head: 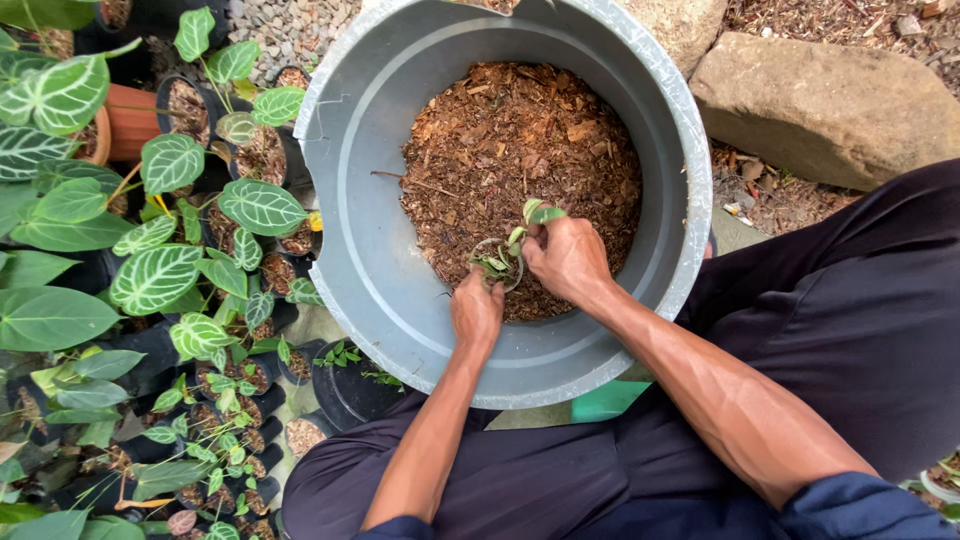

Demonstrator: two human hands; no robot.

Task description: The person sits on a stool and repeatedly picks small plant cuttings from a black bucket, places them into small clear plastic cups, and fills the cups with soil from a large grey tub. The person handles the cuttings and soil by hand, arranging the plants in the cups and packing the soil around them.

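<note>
Seen from above, inside a large grey tub [380, 250] of brown potting mix [520, 150], the left hand [477, 312] grips a small pot [492, 262] to steady it while the right hand [566, 256] pinches a leafy seedling [535, 213] upright above it. The pot is mostly hidden by fingers. Potted veined-leaf plants [160, 275] crowd the left.

My left hand [476, 312] covering the small clear plastic pot [497, 262], big grey plastic tub [345, 180] rim cut off at top, seedling roots unseen.

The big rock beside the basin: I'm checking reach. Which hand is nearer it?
Right. The right hand is on the rock's side of the basin; the left hand sits farther away.
</note>
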